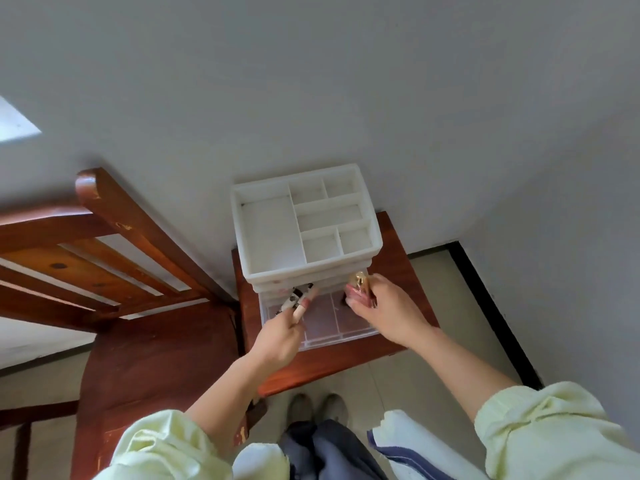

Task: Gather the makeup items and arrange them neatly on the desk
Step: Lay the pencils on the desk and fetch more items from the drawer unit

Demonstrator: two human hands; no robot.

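My left hand is gripping two slim tubes in its fingers, and my right hand is gripping a gold-capped bottle. The bundled tubes are likely risking a slip into the drawer standing open beneath.

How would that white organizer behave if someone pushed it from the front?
Probably light: the organizer has empty-looking top compartments and seems to be thin plastic. It would likely slide rather than tip on the smooth wooden table. The clear drawer stands pulled out, so a push there might just shut it.
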